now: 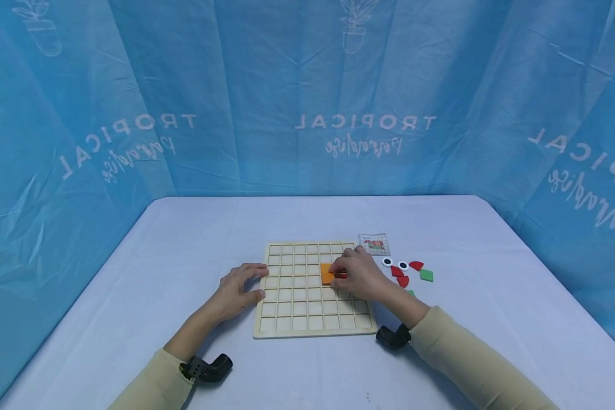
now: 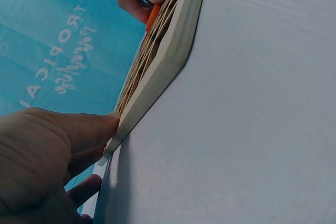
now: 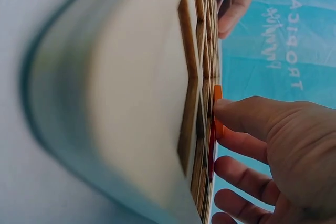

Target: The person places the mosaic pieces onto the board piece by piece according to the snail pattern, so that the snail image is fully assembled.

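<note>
A pale wooden grid board (image 1: 285,308) lies on the table between the hands. The left hand (image 1: 234,290) touches the board's left edge with thumb and fingertips. In the left wrist view that hand (image 2: 47,150) has its thumb on the rim. Over the board's right half, the right hand (image 1: 360,274) pinches an orange tile (image 1: 326,275) with thumb and index finger. The tile (image 3: 217,94) shows edge-on at the grid in the right wrist view. A red piece (image 3: 211,150) sits right beside it, partly covered by the right hand in the head view.
Right of the board lie several loose red pieces (image 1: 402,281), a green square (image 1: 426,275) and two round eye pieces (image 1: 403,265). A small picture card (image 1: 374,245) lies at the board's far right corner. Blue curtain (image 1: 256,85) surrounds the white table (image 1: 210,228).
</note>
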Action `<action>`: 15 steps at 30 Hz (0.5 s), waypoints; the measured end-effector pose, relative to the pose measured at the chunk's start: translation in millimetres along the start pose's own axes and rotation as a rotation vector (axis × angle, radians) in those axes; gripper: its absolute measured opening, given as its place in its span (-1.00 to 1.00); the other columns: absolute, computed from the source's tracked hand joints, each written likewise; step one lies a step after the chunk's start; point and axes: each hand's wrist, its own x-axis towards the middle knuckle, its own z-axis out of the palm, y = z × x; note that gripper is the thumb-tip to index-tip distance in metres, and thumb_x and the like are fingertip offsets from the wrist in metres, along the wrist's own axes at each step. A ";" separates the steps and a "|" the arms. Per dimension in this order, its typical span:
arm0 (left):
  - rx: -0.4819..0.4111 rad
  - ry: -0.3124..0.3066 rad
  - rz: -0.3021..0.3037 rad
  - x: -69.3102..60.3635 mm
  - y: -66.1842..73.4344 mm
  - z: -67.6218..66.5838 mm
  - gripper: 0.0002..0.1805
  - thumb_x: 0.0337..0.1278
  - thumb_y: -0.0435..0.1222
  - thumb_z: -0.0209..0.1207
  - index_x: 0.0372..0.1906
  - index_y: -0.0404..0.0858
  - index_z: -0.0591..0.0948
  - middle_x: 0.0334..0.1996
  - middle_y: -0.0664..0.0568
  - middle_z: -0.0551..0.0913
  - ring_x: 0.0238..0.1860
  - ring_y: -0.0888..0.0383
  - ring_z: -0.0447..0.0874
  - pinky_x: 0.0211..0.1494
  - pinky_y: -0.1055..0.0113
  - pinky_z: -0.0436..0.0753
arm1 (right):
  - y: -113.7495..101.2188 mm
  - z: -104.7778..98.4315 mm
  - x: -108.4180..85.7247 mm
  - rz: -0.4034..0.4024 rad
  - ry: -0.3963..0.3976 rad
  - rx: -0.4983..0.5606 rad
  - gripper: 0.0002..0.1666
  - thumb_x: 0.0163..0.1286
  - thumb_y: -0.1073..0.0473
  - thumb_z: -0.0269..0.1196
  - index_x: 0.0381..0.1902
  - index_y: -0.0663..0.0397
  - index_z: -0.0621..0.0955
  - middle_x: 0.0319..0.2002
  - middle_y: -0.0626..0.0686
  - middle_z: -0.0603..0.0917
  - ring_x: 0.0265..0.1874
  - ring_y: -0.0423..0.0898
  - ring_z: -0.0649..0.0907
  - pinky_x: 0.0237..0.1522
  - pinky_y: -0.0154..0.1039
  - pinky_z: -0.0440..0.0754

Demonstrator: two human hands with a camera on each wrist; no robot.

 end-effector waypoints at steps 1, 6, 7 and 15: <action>0.001 0.000 0.003 -0.1 -0.4 0.0 -0.53 0.11 -0.34 0.21 0.17 -0.29 0.49 0.31 -0.09 0.38 0.38 -0.21 0.12 0.36 -0.25 -0.11 | -0.1 -0.1 -0.1 -0.007 0.001 -0.002 -0.77 0.08 0.02 0.42 -0.25 -0.17 0.72 -0.24 -0.12 0.60 -0.22 -0.12 0.38 -0.20 -0.25 0.33; -0.010 0.000 -0.005 -0.5 -0.6 0.1 -0.53 0.11 -0.34 0.21 0.17 -0.29 0.49 0.31 -0.09 0.38 0.38 -0.20 0.12 0.38 -0.25 -0.13 | -1.1 -0.9 -1.6 -0.030 -0.001 -0.007 -0.75 0.08 0.01 0.41 -0.23 -0.18 0.72 -0.23 -0.09 0.59 -0.21 -0.10 0.39 -0.19 -0.22 0.35; -0.011 -0.001 -0.005 -0.5 -0.6 0.2 -0.53 0.11 -0.34 0.21 0.17 -0.29 0.49 0.31 -0.09 0.37 0.38 -0.20 0.12 0.38 -0.25 -0.13 | -1.5 -1.1 -2.0 -0.030 0.000 -0.010 -0.75 0.08 0.01 0.41 -0.22 -0.18 0.72 -0.23 -0.09 0.59 -0.21 -0.10 0.39 -0.19 -0.22 0.35; -0.002 -0.006 -0.006 0.5 -1.2 0.0 -0.53 0.12 -0.33 0.21 0.18 -0.27 0.49 0.32 -0.08 0.36 0.39 -0.20 0.11 0.37 -0.25 -0.12 | 0.0 0.0 -2.8 -0.030 0.024 -0.031 -0.74 0.06 0.01 0.44 -0.24 -0.16 0.72 -0.24 -0.10 0.60 -0.22 -0.11 0.38 -0.20 -0.25 0.32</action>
